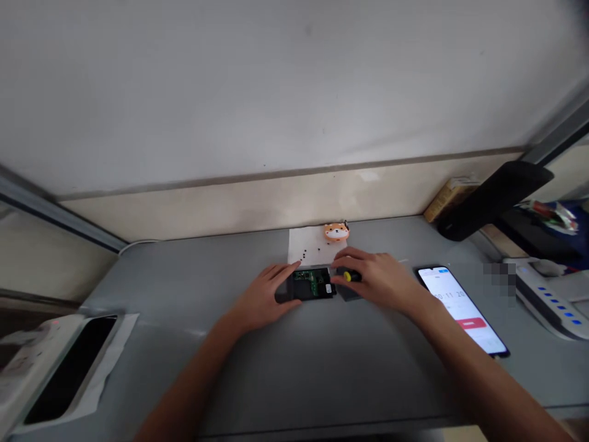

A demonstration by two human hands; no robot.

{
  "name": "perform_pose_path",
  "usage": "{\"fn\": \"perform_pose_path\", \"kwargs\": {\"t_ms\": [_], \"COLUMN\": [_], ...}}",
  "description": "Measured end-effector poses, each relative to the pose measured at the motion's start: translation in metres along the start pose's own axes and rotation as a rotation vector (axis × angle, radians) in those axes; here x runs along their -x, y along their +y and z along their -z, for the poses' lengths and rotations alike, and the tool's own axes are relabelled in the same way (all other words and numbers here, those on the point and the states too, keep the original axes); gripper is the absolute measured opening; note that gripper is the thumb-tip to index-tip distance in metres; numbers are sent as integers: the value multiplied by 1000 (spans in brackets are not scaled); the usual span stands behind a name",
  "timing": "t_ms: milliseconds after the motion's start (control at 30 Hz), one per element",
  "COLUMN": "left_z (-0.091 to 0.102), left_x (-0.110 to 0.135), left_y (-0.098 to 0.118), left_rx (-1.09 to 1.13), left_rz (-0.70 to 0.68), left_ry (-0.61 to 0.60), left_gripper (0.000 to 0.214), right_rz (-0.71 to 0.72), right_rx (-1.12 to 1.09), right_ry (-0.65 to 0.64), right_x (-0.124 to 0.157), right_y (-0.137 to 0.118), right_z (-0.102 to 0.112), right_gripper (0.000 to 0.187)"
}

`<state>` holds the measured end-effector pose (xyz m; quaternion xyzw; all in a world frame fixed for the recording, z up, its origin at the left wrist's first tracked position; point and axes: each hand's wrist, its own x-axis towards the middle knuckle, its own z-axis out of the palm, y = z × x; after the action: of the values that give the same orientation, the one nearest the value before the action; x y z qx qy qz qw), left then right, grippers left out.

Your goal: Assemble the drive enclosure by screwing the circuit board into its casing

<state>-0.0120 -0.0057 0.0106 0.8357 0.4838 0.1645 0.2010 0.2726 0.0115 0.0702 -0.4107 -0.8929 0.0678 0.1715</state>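
An opened phone (315, 283) lies on the desk with its green circuit board showing. My left hand (264, 299) grips its left end, thumb along the near edge and fingers along the far edge. At its right end, my right hand (368, 275) is closed around a small screwdriver (352, 276) with a yellow-and-black handle; its tip is too small to make out. A dark flat piece (348, 293) lies partly under the right hand. Just behind the phone, several tiny dark screws (304, 254) are scattered on a white sheet of paper (313, 236).
An orange dog-faced case (337, 231) sits on the paper's far right corner. To the right lie a phone showing a timer (460, 307) and a white power strip (552, 301). A black cylinder (494, 199) leans by a book (448, 196). Another phone (73, 368) lies at left.
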Motion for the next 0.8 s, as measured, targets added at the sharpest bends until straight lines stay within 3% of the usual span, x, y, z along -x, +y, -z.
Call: {"fn": "perform_pose_path", "kwargs": {"t_ms": [67,167,267,367,467,633,800], "left_z": [0,0,0,-3,-9,-17,-23], "left_x": [1,4,5,1,-10,-25,-20], "left_y": [-1,-1,2,10,22,34,28], "left_rx": [-15,-39,-61,-77,-86,-95,-123], "left_rz": [-12,-41,-84,-129,-172,-209,-215], "left_ry": [7,13,26,59,69,72,149], "left_gripper": [71,71,69,70,70,68,67], "right_rz": [-18,-156,-322,-463,-557,-571,-562], "right_rx": [-146,-249,-240,-383,-522,-521,-507], "right_ry": [240,637,808,809,746,658,603], "right_x": [-10,-15,-10,-5,-5,-12,-15], "right_y": [-5,-4,2,7,9,9,10], "right_z": [0,2,-1,-13,-25,-31,-34], "right_gripper": [24,34,50,63,63,54,47]}}
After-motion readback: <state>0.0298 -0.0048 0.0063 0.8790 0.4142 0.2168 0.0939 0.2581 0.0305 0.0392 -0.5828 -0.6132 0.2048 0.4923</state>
